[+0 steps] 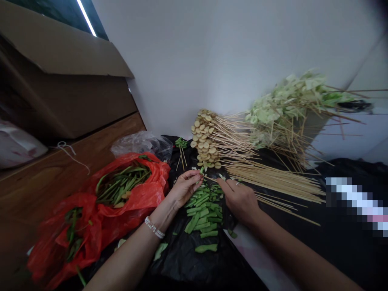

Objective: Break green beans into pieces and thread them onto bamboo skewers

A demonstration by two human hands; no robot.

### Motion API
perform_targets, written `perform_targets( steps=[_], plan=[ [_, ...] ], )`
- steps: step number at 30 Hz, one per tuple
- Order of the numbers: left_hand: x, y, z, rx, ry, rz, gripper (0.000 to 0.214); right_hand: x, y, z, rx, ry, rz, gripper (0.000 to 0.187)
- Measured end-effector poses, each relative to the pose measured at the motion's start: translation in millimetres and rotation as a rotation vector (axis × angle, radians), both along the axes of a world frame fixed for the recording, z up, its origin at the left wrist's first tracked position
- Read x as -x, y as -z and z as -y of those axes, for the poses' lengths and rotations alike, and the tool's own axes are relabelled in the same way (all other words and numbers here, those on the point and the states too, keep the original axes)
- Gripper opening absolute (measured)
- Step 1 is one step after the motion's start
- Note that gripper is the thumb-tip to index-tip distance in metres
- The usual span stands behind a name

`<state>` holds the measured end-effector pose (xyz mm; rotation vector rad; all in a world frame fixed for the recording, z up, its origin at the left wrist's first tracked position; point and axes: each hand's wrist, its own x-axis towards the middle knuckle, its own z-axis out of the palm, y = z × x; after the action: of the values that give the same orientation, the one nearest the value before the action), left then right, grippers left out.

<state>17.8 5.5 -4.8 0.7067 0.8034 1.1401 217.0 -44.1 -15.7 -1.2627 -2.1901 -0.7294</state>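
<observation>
My left hand (pixel 187 186), with a beaded bracelet at the wrist, pinches a small piece of green bean (pixel 202 170). My right hand (pixel 241 199), wearing a ring, grips a thin wooden skewer (pixel 210 178) whose tip reaches the bean at my left fingertips. Whether the tip has gone through the bean I cannot tell. Below and between the hands lie several cut flat green bean pieces (pixel 205 221) on black plastic sheeting (pixel 178 266). Behind my left hand, a few skewers carry green bean pieces (pixel 181 142).
Skewered potato slices (pixel 206 137) are stacked by the wall, with bare skewers (pixel 275 180) to their right. Leafy cabbage skewers (pixel 285 101) lie farther back. A red plastic bag (pixel 151 178) of long beans stands at left, near a cardboard box (pixel 75 97).
</observation>
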Motion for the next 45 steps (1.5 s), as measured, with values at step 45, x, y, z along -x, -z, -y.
perform_targets(
  steps=[45],
  plan=[
    [-2.1,-5.7,3.9,0.034,0.024,-0.018,0.015,6.3,5.6,1.2,0.091,-0.061,-0.134,0.024]
  ],
)
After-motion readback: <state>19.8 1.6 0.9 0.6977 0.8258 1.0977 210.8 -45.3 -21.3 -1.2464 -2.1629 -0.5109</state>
